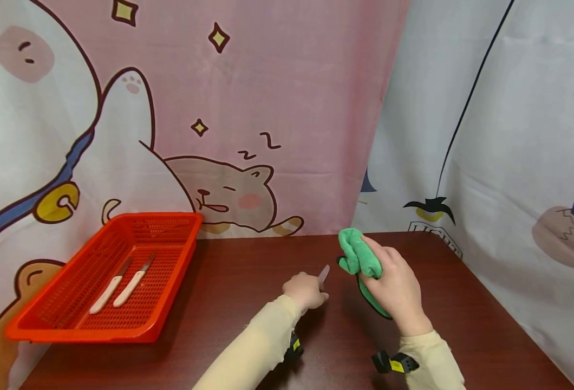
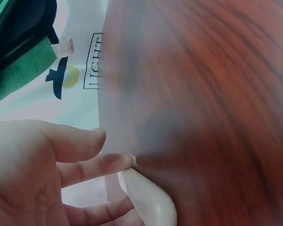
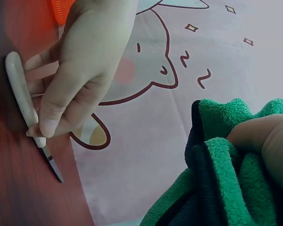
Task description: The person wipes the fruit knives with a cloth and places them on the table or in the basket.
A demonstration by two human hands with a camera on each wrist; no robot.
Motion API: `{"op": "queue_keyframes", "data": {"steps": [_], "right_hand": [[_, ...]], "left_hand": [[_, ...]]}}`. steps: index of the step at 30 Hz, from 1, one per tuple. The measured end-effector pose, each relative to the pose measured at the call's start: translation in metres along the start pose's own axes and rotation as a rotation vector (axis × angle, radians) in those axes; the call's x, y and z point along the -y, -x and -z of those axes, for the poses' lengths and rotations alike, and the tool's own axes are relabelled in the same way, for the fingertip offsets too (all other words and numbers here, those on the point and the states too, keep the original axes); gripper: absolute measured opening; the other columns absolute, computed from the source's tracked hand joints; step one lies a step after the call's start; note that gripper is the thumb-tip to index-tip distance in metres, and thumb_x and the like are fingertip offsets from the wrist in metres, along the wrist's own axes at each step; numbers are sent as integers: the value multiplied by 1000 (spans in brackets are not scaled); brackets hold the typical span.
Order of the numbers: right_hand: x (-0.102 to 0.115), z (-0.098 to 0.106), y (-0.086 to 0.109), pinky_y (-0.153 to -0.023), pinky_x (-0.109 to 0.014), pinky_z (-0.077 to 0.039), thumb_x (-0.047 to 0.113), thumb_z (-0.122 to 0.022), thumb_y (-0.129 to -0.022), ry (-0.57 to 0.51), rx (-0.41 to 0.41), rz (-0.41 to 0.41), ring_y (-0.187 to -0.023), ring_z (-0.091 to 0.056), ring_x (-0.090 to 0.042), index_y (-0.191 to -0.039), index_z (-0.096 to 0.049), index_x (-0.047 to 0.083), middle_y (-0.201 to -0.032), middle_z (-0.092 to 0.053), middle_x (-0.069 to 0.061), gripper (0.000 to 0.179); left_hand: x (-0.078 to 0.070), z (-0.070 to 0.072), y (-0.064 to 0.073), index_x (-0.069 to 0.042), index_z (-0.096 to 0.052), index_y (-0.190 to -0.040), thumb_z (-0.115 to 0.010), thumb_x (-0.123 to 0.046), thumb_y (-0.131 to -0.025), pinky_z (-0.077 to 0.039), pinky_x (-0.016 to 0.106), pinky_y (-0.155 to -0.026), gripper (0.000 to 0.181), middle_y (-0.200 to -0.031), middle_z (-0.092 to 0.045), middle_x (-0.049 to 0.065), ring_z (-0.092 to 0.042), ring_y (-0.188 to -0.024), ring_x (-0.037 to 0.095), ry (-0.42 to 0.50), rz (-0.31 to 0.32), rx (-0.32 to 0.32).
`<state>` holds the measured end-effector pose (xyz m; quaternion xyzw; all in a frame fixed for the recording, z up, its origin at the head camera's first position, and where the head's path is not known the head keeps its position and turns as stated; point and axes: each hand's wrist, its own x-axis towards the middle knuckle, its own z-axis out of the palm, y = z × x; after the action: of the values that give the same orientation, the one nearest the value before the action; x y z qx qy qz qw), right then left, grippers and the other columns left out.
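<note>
Two paring knives (image 1: 133, 283) are lying in the plastic basket (image 1: 84, 336), the left hand (image 1: 306, 291) is touching a third knife (image 3: 26, 106) outside, fingers parted, and the right hand (image 1: 396, 290) is gripping a green cloth (image 1: 357, 252).

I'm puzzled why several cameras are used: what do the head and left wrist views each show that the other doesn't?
Only head: the red plastic basket, two white-handled knives inside, and the right hand. Only left wrist: a small tag on the green cloth, and the held knife's white handle. Both: the left hand, cloth and brown tabletop.
</note>
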<state>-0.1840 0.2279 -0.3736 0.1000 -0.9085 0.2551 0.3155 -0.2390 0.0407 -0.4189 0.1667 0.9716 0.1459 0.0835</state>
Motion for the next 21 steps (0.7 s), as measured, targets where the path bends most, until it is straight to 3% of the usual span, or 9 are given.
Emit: {"op": "queue_keyframes", "data": {"steps": [6, 12, 15, 21], "right_hand": [[1, 1, 0, -74, -57, -50, 6, -79, -76, 4, 8, -10, -101, -60, -36, -140, -56, 17, -115, -61, -18, 69], [2, 1, 0, -74, -57, -50, 5, -79, -76, 4, 9, -16, -101, -60, -36, -140, -56, 18, -114, -61, -18, 70], [2, 1, 1, -74, -57, -50, 6, -79, -76, 5, 2, -10, -101, -60, -36, -140, -56, 18, -114, -61, -17, 69], [1, 0, 0, -74, -56, -50, 7, -79, -76, 5, -1, -2, -102, -60, -36, -140, -56, 17, -115, -61, -17, 68]], "left_hand": [[8, 0, -1, -25, -74, -92, -68, -39, -91, -49, 43, -62, 16, -83, -61, -3, -57, -86, 21, -28, -19, -10], [11, 4, 1, -21, -74, -94, -69, -36, -91, -49, 43, -64, 16, -84, -62, -2, -58, -87, 22, 28, -46, -40], [11, 5, 0, -18, -69, -89, -72, -35, -89, -49, 43, -62, 17, -80, -60, 0, -58, -79, 22, 65, -30, -77], [12, 2, -6, -12, -65, -94, -77, -35, -85, -50, 44, -60, 27, -79, -60, 3, -60, -70, 24, 84, 27, -126]]}}
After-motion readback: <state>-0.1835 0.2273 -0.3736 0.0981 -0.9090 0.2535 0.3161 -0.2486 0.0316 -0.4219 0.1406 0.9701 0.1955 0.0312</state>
